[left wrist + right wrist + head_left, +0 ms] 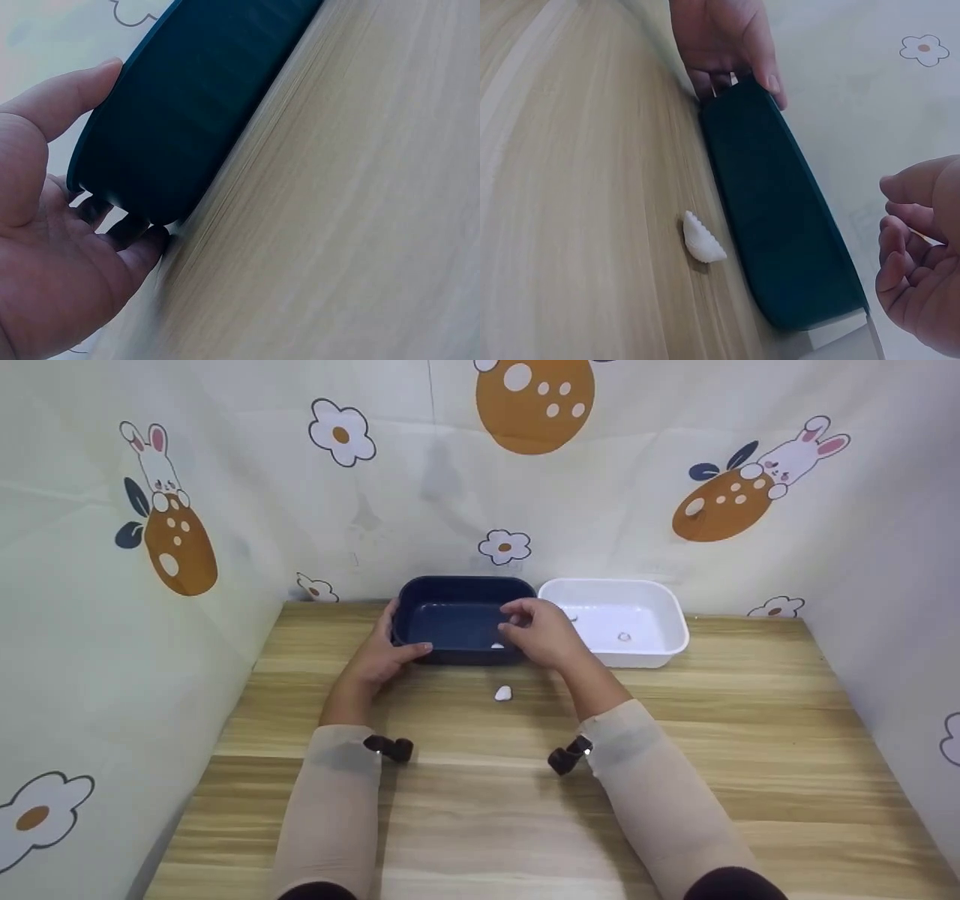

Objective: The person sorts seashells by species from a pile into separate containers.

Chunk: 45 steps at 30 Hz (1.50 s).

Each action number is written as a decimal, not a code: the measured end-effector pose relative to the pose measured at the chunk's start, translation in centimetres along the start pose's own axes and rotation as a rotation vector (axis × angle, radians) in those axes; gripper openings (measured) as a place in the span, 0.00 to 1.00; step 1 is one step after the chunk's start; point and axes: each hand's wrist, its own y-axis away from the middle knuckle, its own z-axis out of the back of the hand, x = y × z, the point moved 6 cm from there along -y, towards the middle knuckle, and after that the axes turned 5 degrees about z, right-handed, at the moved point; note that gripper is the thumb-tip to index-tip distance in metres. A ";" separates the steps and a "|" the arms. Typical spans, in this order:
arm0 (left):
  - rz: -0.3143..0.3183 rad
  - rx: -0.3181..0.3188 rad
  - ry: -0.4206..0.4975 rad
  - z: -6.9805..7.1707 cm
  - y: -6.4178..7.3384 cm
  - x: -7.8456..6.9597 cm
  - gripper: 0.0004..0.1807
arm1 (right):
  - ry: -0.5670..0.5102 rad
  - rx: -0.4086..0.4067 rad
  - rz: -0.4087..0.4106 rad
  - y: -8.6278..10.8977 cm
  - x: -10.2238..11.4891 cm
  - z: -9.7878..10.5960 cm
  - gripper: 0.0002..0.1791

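Observation:
My left hand (pixel 377 656) grips the left end of a dark blue rectangular tub (pixel 465 656), thumb on the front rim and fingers around the end wall. In the left wrist view, that thumb (pixel 86 94) lies against the rim and the fingertips reach beneath it. Over the tub's right end hovers my right hand (pixel 546 636), fingers loosely bent, thumb apart from them, nothing between. A small white piece (pixel 497 646) shows inside the tub below it. On the table in front lies a white shell (pixel 703 238) with a scalloped edge.
A white tub (pixel 664 658) stands right beside the blue one, with a small ring-shaped thing (pixel 624 637) and another tiny piece in it. Behind both rises a patterned cloth wall (pixel 420 532), and similar cloth hangs on each side of the wooden table (pixel 465 810).

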 end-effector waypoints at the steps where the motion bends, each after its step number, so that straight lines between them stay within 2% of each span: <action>1: -0.001 -0.001 0.001 0.0 0.0 0.0 0.66 | -0.002 -0.001 -0.001 0.1 -0.1 0.0 0.20; 12: 0.000 -0.002 0.016 -0.1 0.0 -0.1 0.66 | -0.018 0.016 0.023 2.2 -0.9 -0.4 0.19; 22: -0.003 -0.003 0.016 0.1 0.0 0.1 0.66 | -0.020 0.065 0.033 4.3 -1.6 -1.3 0.18; 28: -0.004 0.001 -0.004 0.1 0.0 0.0 0.66 | -0.016 0.081 0.030 4.6 -1.7 -1.6 0.18; 34: -0.003 0.000 0.001 0.0 -0.1 0.0 0.66 | 0.023 0.150 0.030 4.9 -2.2 -2.3 0.19; 41: -0.005 -0.003 -0.007 0.0 0.2 -0.1 0.66 | 0.045 0.191 0.093 4.9 -2.5 -3.0 0.18; 45: -0.002 -0.001 -0.005 -0.1 0.1 -0.1 0.67 | 0.063 0.225 0.091 5.0 -2.8 -3.5 0.18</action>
